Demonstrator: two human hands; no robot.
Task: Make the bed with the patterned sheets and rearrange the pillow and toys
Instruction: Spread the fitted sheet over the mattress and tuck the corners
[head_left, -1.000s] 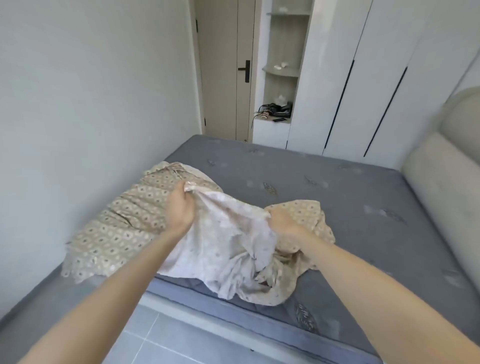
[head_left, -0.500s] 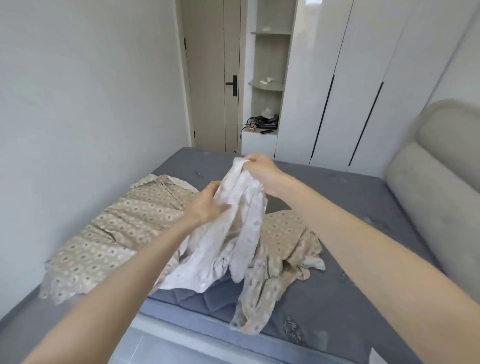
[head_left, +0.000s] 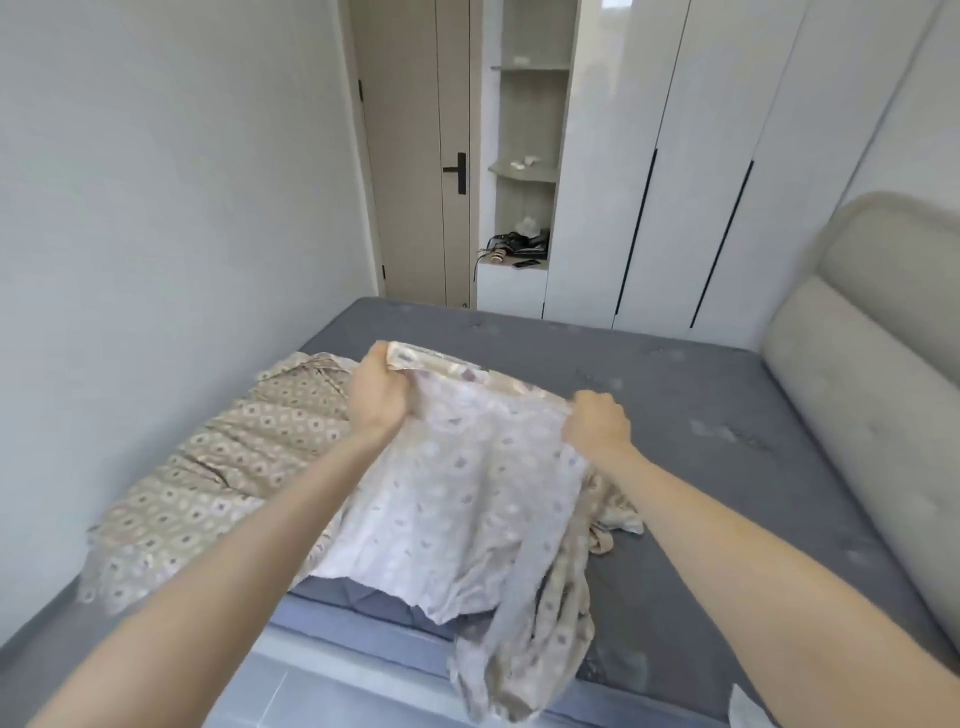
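1. Presently, landmark: bare grey mattress (head_left: 675, 415), filling the middle of the view; all places below are given from it.
2. Patterned sheet (head_left: 457, 499): beige cloth with a small repeating motif, pale on its reverse. One section is lifted above the near part of the mattress and stretched between both hands, pale side toward the camera, its top edge folded over so the beige face shows. The remainder lies crumpled on the mattress, spread toward its left side by the wall, with a twisted tail hanging over the near edge toward the floor.
3. Left hand (head_left: 378, 397): closed on the upper left corner of the lifted section, above the mattress, forearm reaching in from the near left.
4. Right hand (head_left: 597, 427): closed on the upper right end of the same edge, fingers curled over the cloth, well apart from the left hand.
5. Headboard (head_left: 857, 415): padded, light beige, along the right side of the mattress.
6. Wardrobe (head_left: 675, 156): white, with dark vertical grooves, beyond the far edge of the mattress.
7. Open shelves (head_left: 527, 171): beside the wardrobe, small items on them, too indistinct to identify.
8. Door (head_left: 415, 156): beige, dark handle, beyond the far left corner of the mattress.
9. Floor (head_left: 311, 696): grey tiles, below the near edge of the mattress.
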